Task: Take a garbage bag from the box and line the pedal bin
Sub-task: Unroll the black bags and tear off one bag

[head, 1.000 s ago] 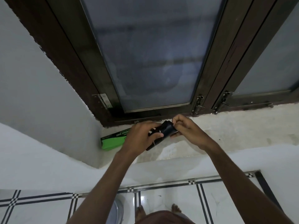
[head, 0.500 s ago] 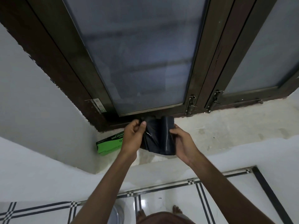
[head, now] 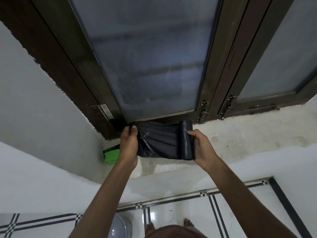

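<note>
Left hand (head: pixel 128 143) grip: pinching free edge of unrolled garbage bag (head: pixel 157 143). Right hand (head: pixel 200 146) grip: closed around bag roll (head: pixel 187 140) (long axis running near to far). Bag stretched left to right between both hands, above sill (head: pixel 240 134). Green box (head: pixel 111 154) lying just left of left hand. Pedal bin (head: pixel 118 229) below, near.

A pale, rough sill (head: pixel 240 143) runs under the window frame and carries the things. On it, in the left corner by the wall, lies a green box (head: pixel 111 154), flat, partly hidden behind a wrist. Below is a glossy white tiled floor (head: pixel 180 215) with dark lines. On the floor stand two bare feet and a round grey bin (head: pixel 118 229), cut off by the picture edge.
</note>
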Available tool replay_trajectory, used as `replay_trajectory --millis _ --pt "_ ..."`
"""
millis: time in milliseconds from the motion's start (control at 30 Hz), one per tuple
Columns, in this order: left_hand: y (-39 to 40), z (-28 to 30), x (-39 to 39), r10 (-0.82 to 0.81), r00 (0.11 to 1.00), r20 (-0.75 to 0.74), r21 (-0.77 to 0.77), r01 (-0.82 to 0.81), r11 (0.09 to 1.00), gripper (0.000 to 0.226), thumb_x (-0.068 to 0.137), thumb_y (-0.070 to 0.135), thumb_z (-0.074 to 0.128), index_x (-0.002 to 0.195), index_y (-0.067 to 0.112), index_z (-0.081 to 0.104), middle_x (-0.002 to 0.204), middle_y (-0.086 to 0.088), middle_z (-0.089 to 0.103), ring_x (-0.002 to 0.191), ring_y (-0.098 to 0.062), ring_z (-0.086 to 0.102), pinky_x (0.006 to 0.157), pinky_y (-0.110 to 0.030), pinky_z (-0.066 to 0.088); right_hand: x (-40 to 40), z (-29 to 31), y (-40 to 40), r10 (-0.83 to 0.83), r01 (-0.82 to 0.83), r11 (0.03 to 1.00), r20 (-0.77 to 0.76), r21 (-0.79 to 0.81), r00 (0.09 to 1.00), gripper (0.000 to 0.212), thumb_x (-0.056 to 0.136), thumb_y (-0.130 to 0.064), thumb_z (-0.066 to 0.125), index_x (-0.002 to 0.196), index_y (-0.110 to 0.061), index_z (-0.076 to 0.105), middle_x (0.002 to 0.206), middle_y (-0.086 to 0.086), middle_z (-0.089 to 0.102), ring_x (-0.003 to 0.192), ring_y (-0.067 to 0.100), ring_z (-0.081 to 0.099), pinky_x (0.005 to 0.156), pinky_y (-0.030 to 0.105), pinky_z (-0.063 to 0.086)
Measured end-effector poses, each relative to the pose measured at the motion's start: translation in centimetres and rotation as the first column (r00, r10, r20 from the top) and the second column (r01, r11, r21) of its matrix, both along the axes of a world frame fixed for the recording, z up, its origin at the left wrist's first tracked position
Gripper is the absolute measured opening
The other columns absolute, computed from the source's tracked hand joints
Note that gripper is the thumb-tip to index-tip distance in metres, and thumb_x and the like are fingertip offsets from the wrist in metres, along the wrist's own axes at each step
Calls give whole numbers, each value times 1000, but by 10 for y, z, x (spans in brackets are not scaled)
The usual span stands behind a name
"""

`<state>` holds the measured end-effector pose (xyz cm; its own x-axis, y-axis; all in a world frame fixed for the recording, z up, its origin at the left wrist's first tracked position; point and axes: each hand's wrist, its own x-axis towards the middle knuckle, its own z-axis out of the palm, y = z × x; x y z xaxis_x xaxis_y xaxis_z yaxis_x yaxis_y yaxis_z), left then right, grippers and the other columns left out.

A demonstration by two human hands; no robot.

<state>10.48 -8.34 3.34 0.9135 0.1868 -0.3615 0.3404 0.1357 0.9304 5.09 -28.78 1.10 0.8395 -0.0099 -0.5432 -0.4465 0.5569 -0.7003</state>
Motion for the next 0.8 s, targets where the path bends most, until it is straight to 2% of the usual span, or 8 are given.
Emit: replay_trajectory --millis 67,167,267,367,433,533,667,800 --pt "4 -4 2 11 1000 25 71 -13 997 17 104 28 42 92 32 52 104 10 57 100 -15 56 96 -34 45 1 2 -3 6 -6 1000 -2 -6 1000 29 91 -38 55 110 -19 67 100 6 71 92 24 66 74 36 53" --pt "5 -12 1 2 996 84 195 -19 981 24 106 28 35 123 18 50 121 2 52 112 -19 50 97 -31 39 2 0 -4 37 -37 989 -1 -144 999 48 82 -43 73 124 -25 56 114 5 69 102 25 68 75 41 57" --pt "3 -13 0 -8 992 128 267 -26 963 36 106 28 31 136 11 40 132 -3 48 123 -23 46 102 -31 35 5 -4 -6 65 -55 963 27 -263 998 64 74 -30 83 129 -22 53 122 7 66 107 25 67 79 40 58" --pt "8 -12 4 39 985 165 289 -86 953 34 107 26 30 132 6 41 128 -8 50 119 -25 47 94 -25 32 7 -6 -12 52 -37 974 60 -225 997 31 88 -17 70 119 -15 64 116 10 71 110 28 65 95 41 53" --pt "13 -11 6 56 983 174 303 -108 947 28 107 25 30 124 6 43 114 -5 50 106 -22 48 88 -25 32 3 -2 -16 24 -17 989 44 -147 999 20 93 -19 57 110 -14 67 107 10 70 103 27 64 91 41 52" --pt "21 -11 6 63 982 180 312 -117 943 25 106 25 31 120 8 45 109 -4 50 100 -21 48 87 -27 34 2 0 -20 4 -4 998 -12 -68 1000 24 94 -29 52 106 -16 67 100 8 69 92 24 65 78 37 51" --pt "20 -13 2 63 985 162 338 -116 934 28 106 25 32 126 11 44 114 0 48 102 -16 46 88 -26 32 4 -1 -19 -40 35 964 -16 -262 999 58 82 -36 77 131 -20 49 121 5 62 106 23 63 74 34 55" --pt "25 -16 1 120 977 179 373 -180 910 26 106 24 32 124 10 45 108 0 48 100 -18 47 86 -25 32 3 3 -24 -37 38 951 10 -306 999 36 89 -35 70 119 -18 61 114 7 69 101 24 66 71 32 55"
